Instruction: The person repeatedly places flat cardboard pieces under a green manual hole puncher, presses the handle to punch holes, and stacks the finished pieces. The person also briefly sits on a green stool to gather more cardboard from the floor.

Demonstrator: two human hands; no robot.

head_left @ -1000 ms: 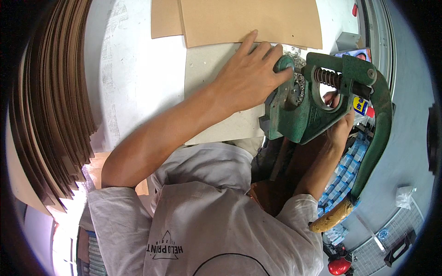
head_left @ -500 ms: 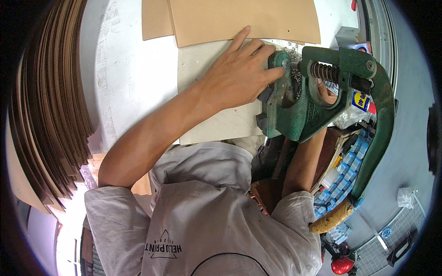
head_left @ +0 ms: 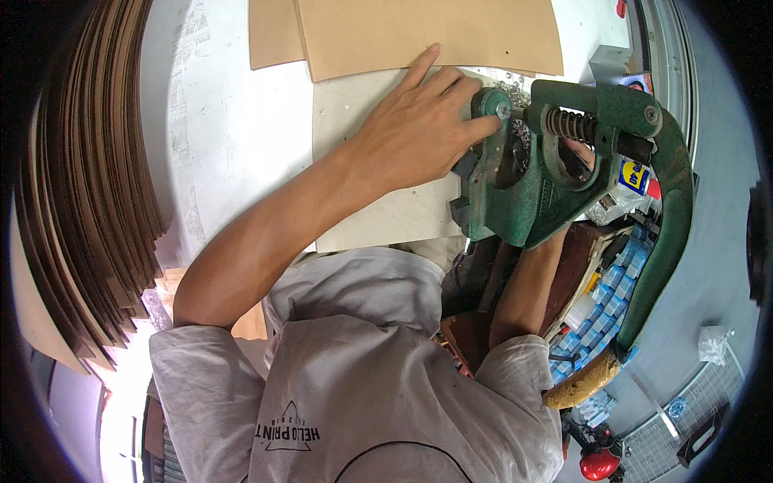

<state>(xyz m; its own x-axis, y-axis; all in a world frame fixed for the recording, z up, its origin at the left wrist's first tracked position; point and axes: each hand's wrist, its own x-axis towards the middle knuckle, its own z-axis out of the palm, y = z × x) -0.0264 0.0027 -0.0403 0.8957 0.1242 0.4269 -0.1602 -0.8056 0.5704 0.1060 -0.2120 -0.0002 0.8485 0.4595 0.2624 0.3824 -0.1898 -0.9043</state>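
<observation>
1. Green press [head_left: 523, 209], right of centre and beside the pale board, and the left grip [head_left: 423, 117] is right on it: thumb against the round end, fingers loosely spread, index stretched over the near edge of the brown sheets [head_left: 427, 36]. Whether those fingers have hold of anything underneath, I cannot tell.
2. Round the back goes the right grip [head_left: 580, 151], glimpsed through the frame opening; the metal hides most of it, so how far it is closed, and on what, I cannot tell.
3. Up top on the press, a coiled spring [head_left: 570, 126] sits on its rod, and the long green lever [head_left: 675, 209] curves down the right side to a tan, wrapped end.
4. Small metal bits [head_left: 515, 84] crowd in just beyond the round end, and look, a dark hole shows near the right edge of the upper brown sheet.
5. Beneath the left forearm lies the pale board [head_left: 386, 221], on the white worktop [head_left: 233, 121].
6. Wider now: a yellow-and-blue can [head_left: 634, 175] with a red cap behind the press, blue packs [head_left: 616, 298] below it, and a tall stack of brown card [head_left: 88, 185] far left.
</observation>
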